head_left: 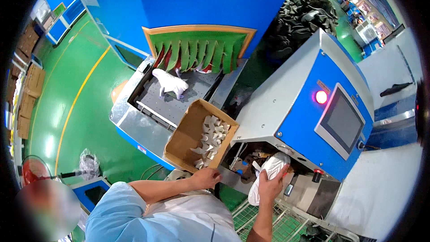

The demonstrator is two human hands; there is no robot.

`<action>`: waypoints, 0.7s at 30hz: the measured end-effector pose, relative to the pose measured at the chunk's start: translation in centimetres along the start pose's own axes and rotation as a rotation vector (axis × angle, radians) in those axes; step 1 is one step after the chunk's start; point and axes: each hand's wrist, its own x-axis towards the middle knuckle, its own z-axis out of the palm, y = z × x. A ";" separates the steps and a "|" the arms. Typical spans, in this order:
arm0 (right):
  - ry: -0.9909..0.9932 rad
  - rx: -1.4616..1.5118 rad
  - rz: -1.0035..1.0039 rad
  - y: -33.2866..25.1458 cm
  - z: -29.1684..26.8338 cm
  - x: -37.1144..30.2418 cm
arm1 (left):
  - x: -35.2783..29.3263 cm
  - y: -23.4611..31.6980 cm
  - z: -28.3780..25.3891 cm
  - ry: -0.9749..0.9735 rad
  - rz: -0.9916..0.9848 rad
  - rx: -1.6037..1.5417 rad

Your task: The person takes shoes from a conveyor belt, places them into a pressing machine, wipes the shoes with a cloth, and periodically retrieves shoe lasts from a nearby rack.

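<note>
White sole-shaped piece (263, 189) stands out at the right of centre, grasped in the right hand (271, 187) before the opening of a grey and blue machine (293, 92). From my remote seat, I read the hold at its right edge as a way to leave the pale face uncovered and the far end free.

The left hand (206, 178) is loosely curled at the near edge of an open cardboard box (183, 135); I cannot tell whether its fingers pinch anything. The box, with white scraps (211, 139) gathered along its right side, sits askew between the conveyor (154, 123) and the machine, probably for easy reach.

Edges crowd the right hand: the housing's lower lip overhangs the piece's far end, and a red-topped black knob (317, 175) juts out to the right. More room, I judge, lies on the near side, above a wire rack (286, 219). For the left hand, the box's near wall is the closest obstacle. Farther off, a white object (169, 83) rests on the conveyor before green hanging strips (192, 55).
</note>
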 end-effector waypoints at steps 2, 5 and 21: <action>0.072 0.039 0.000 0.6 -0.1 -0.4 | 1.3 1.2 0.2 -0.054 0.035 -0.003; -0.056 0.154 0.204 -1.2 -2.4 -1.9 | 1.7 4.7 -0.2 -0.156 0.038 -0.003; -0.304 1.123 0.462 4.9 1.8 -12.8 | 0.5 2.5 7.2 -0.915 -0.403 -0.654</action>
